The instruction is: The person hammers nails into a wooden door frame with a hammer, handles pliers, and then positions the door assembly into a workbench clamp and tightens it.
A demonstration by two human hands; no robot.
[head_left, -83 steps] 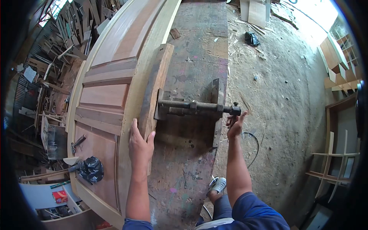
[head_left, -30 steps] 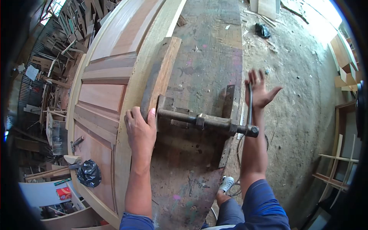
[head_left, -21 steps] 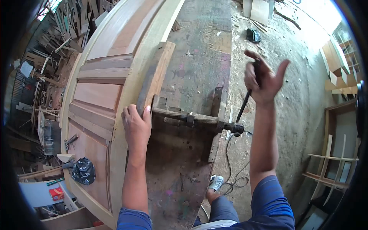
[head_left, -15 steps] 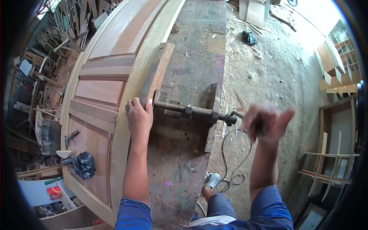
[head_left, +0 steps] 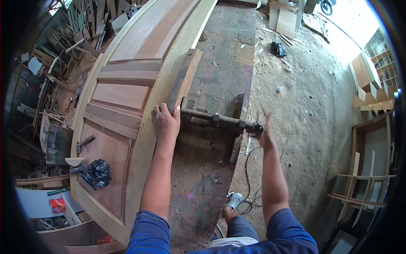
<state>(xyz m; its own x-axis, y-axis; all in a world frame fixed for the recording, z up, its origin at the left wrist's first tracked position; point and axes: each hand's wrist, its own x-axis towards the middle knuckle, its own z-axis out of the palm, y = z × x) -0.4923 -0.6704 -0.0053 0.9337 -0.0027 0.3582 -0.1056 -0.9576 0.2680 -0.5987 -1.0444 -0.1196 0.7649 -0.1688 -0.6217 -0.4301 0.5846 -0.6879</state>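
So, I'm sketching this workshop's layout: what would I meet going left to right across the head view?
Red packet, hammer, wooden block, threaded clamp screw, black bundle on the ground, open wooden cabinet.

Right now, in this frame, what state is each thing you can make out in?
Left hand: resting over the wooden block
Right hand: at the clamp screw's outer end, grip unclear
Clamp screw: horizontal, tightness unclear
Wooden block: lying along the door's side
Door: lying flat
Hammer: lying on the door
Black plastic bag: crumpled, on the door
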